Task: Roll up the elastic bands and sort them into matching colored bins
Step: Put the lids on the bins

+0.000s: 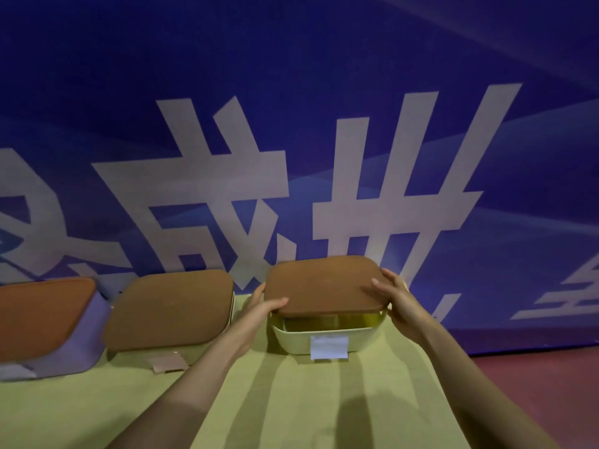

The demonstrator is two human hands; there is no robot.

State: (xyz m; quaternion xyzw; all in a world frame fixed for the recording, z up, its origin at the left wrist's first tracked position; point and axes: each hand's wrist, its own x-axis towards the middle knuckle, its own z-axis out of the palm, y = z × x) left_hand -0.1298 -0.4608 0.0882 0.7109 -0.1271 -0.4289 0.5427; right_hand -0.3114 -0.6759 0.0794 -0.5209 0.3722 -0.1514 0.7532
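A brown lid [324, 285] is held just above a cream-yellow bin [291, 338], tilted so the bin's front edge shows a gap. My left hand [262, 306] grips the lid's left edge, thumb on top. My right hand [393, 296] grips the lid's right edge, fingers on top. Something yellow shows inside the bin at the right [369, 319]; I cannot tell what it is. A white label [329, 347] is stuck on the bin's front. No loose elastic bands are in view.
Two more bins with brown lids stand to the left: a middle one [168, 311] and a lavender one [48, 325] at the far left. All rest on a yellow-green table [291, 400]. A blue banner [291, 124] rises behind; reddish floor [551, 384] lies to the right.
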